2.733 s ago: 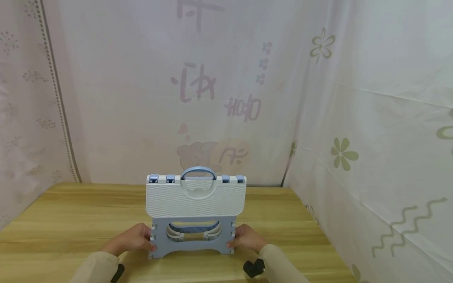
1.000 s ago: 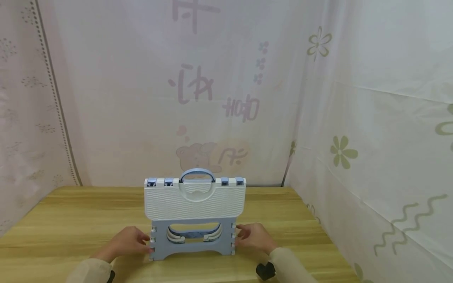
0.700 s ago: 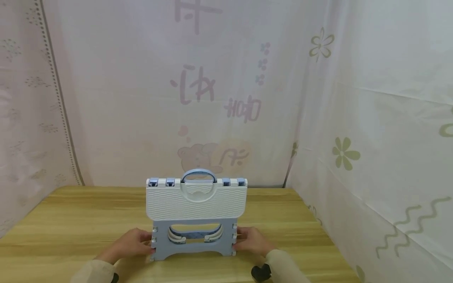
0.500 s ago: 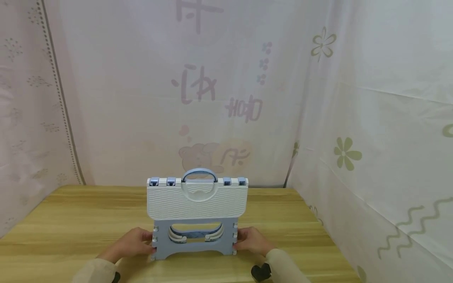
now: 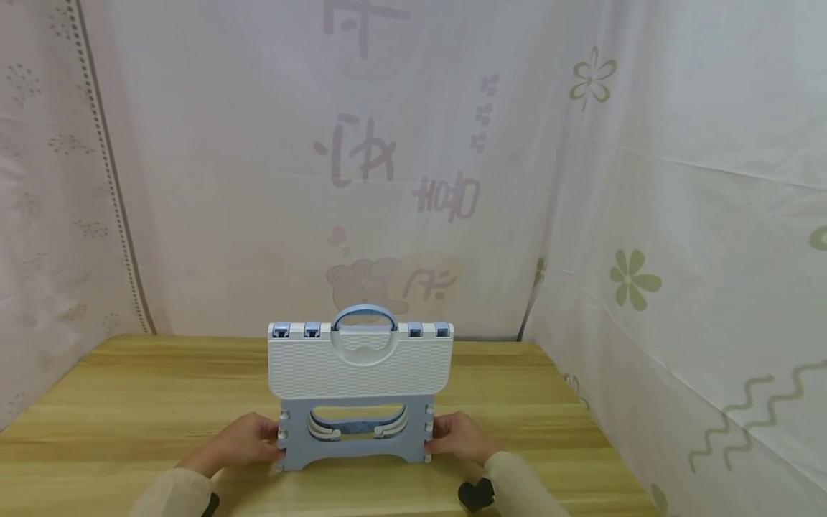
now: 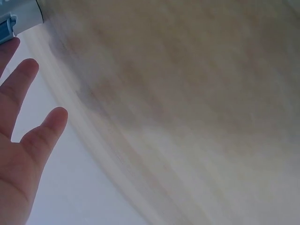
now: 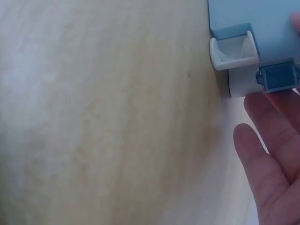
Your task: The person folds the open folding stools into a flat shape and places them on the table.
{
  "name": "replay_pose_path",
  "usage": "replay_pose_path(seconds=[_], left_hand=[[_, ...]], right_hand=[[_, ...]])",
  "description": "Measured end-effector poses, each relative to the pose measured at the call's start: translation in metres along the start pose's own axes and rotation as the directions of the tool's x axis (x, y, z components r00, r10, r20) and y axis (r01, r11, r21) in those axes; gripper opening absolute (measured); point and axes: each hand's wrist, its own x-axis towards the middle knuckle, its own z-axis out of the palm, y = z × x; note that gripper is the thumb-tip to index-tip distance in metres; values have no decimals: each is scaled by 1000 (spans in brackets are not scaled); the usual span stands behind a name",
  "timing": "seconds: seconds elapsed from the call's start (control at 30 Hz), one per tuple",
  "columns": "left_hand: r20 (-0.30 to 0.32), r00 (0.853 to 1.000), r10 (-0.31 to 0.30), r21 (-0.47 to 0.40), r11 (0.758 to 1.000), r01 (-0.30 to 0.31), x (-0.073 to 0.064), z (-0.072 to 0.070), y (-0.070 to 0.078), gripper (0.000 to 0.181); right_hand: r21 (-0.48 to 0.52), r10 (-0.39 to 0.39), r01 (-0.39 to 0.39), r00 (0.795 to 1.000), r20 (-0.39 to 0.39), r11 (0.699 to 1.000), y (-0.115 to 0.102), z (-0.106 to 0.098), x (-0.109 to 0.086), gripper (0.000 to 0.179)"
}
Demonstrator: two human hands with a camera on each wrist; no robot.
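A folding step stool stands upright on the table, with a white woven-patterned top, blue-grey leg panel and blue carrying handle. My left hand holds the left edge of its leg panel low down, thumb at the front edge. At the opposite edge my right hand holds it the same way. In the left wrist view the stool's corner just shows above the fingertips. The right wrist view has the stool's hinge end over my fingers, with a thumb tip on the blue panel.
The wood-grain table reaches back to a printed curtain. Another curtain with green flowers runs along the right side. Black wrist pieces sit at both sleeves.
The stool stays in nearly the same spot. My thumbs have shifted from the front of the leg panel to its edges; my right fingers, looser one second ago, have drawn in against the edge.
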Motion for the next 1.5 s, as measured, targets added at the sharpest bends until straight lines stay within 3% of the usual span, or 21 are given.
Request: replay_pose_path(seconds=[0.23,0.6,1.5], left_hand=[[-3,1000,22,-25,999,-22,-1,0,2,24],[-7,1000,-10,7,1000,10,-2,-1,2,25],[-8,999,-47,-13,999,47,-1,2,3,22]], right_hand=[[-3,13,-13,1000,-14,1000,-5,1,-1,32],[-57,6,-6,1000,-14,998,-1,2,3,30],[-53,16,-18,999,-35,998,-1,5,-1,27]])
